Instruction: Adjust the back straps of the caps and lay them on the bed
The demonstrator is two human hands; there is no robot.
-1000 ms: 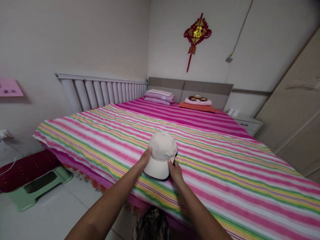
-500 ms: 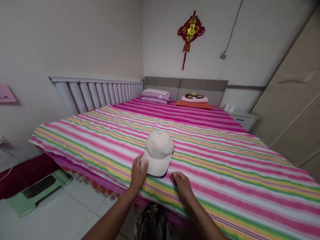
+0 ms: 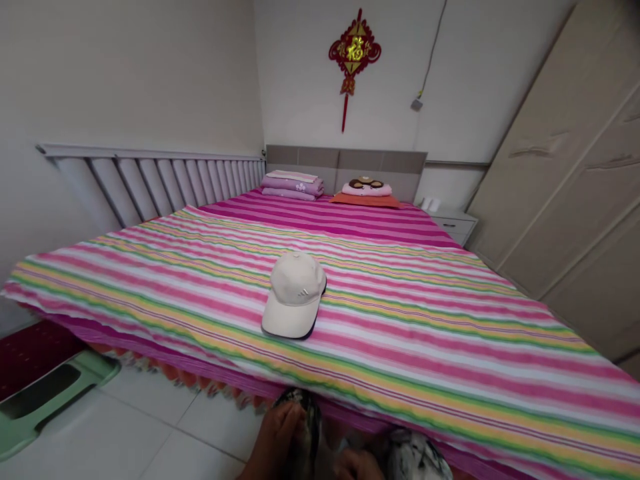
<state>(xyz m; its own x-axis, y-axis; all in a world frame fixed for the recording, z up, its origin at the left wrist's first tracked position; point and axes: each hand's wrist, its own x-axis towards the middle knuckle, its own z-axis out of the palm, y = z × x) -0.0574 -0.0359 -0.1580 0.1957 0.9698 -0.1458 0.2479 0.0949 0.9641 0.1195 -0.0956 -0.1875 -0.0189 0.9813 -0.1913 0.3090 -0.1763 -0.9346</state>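
Observation:
A cream baseball cap (image 3: 295,297) with a small striped logo rests crown up on the striped bedspread (image 3: 400,333), its brim toward me. My left hand (image 3: 280,430) is at my knee in dark patterned trousers (image 3: 311,423), below the bed's front edge, fingers curled together with nothing seen in them. Low in the picture, my right hand (image 3: 357,465) is dim and partly cut off by the frame. Its visible knuckles look curled into a loose fist, and no object shows in it. Both hands are apart from the cap.
Folded purple bedding (image 3: 293,187) and a pink folded bundle (image 3: 367,189) on an orange cloth lie near the headboard (image 3: 320,160). A radiator (image 3: 165,180) runs along the left wall. A green stool (image 3: 55,393) stands at lower left, a nightstand (image 3: 453,225) at back right.
My left hand has let go of the cap's brim. Both hands have drawn back from the bed to my lap. The view has turned slightly right; the cap stays on the bedspread.

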